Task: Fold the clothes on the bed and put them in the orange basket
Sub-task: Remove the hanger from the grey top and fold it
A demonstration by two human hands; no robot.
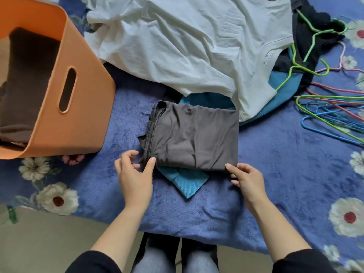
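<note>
**A:** so where's the folded grey garment (194, 138) sitting right now?

**B:** it's lying mid-bed on the blue floral cover (275, 170), partly overlapping a teal garment (186, 184), just beyond both sets of fingers. Its long axis is running left to right, so each hand is getting one near corner.

**A:** are the hands gripping yet?

**B:** the left hand (136, 176) is resting its thumb on the near-left corner, with the fingers spread apart beside the seam, not clamping anything. The right hand (247, 181) is touching the near-right corner with a fingertip, thumb lower down. Honestly can't tell if it's pinching the edge.

**A:** which way is it going?

**B:** I'm guessing left. The orange basket (84, 107) is standing off to the left, much nearer the left hand.

**A:** counts?

**B:** one basket, with one brown piece (29, 75) showing inside. Four garments are lying out on the bed: grey, teal, a white tee (187, 46) and something black (309, 32). The hangers (331, 113) are too tangled to count.
</note>
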